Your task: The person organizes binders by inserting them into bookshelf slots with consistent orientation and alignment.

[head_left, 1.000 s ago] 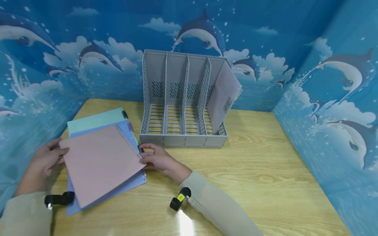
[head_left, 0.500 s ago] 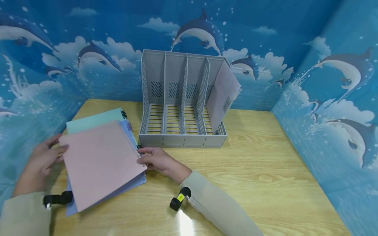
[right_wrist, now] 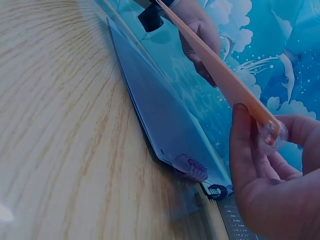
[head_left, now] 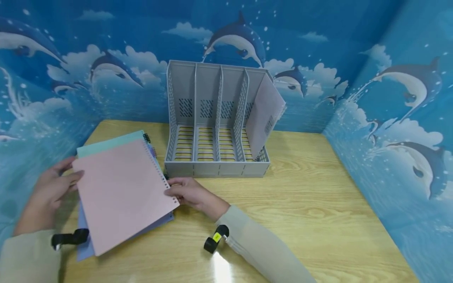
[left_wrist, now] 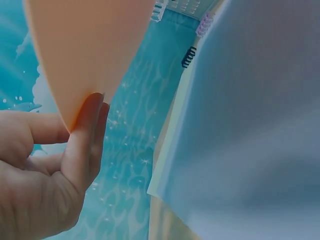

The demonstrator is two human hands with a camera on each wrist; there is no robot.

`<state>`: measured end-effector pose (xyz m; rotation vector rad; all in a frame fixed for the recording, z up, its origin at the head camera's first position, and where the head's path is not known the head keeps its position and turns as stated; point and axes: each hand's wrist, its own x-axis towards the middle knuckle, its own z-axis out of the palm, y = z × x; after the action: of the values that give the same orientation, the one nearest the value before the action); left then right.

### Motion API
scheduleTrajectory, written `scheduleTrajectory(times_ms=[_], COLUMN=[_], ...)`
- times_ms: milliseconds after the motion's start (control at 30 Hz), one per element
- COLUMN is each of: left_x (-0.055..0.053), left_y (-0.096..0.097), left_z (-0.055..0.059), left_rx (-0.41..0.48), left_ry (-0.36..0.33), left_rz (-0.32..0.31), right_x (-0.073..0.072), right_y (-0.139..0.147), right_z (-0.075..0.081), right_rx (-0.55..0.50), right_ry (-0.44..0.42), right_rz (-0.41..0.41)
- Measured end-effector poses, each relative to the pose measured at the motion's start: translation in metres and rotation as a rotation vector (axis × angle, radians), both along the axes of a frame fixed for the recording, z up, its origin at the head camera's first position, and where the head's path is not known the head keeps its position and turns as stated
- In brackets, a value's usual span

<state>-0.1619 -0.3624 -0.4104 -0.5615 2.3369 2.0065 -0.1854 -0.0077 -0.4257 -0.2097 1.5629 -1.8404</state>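
A pink spiral notebook [head_left: 124,192] is held above the other notebooks, a gap beneath it showing in both wrist views. My left hand [head_left: 53,192] pinches its left corner between thumb and fingers, seen close in the left wrist view. At the spiral-bound edge, my right hand [head_left: 189,194] grips the notebook near its lower right corner; clear coils show by the fingers in the right wrist view. Under it lie a blue notebook [right_wrist: 165,115] with purple coils and a mint green notebook [head_left: 102,146] with black coils, both largely covered.
A grey file rack [head_left: 217,169] with several upright compartments stands at the back of the wooden table [head_left: 301,204]. Its rightmost compartment holds a leaning pale pink notebook [head_left: 265,114]. Dolphin-print curtains [head_left: 141,31] border the table at the back and sides.
The pink notebook has risen and tilted a little, now covering more of the blue and green ones. Both hands have kept their hold. The head view has shifted slightly.
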Motion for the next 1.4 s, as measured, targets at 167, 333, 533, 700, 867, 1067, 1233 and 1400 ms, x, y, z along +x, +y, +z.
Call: scheduleTrajectory(times_ms=[167,333,533,700,867,1067,1233,1400], left_x=[0.006,0.008,0.006,0.005,0.005,-0.001,-0.004,-0.008], left_y=[0.013,0.020,0.022,0.026,0.031,0.045,0.055,0.062], left_z=[0.015,0.025,0.029,0.032,0.033,0.034,0.036,0.036], left_rx=[0.108,0.159,0.204,0.181,0.119,0.076,-0.013,-0.110], left_ry=[0.025,0.059,0.092,0.110,0.121,0.126,0.114,0.114], left_rz=[-0.009,-0.013,-0.057,-0.055,-0.082,-0.163,-0.187,-0.214], right_x=[0.000,0.000,0.001,0.001,0.001,-0.001,0.000,-0.001], right_y=[-0.001,-0.002,-0.002,0.000,0.003,0.008,0.013,0.017], right_z=[-0.001,0.002,0.007,0.006,0.003,0.001,0.000,0.001], right_rx=[0.000,-0.010,0.004,0.026,0.053,0.052,0.057,0.061], right_ry=[-0.017,-0.019,-0.012,0.004,0.022,0.022,0.022,0.030], right_rz=[-0.012,-0.017,-0.009,-0.027,-0.018,-0.020,-0.023,-0.031])
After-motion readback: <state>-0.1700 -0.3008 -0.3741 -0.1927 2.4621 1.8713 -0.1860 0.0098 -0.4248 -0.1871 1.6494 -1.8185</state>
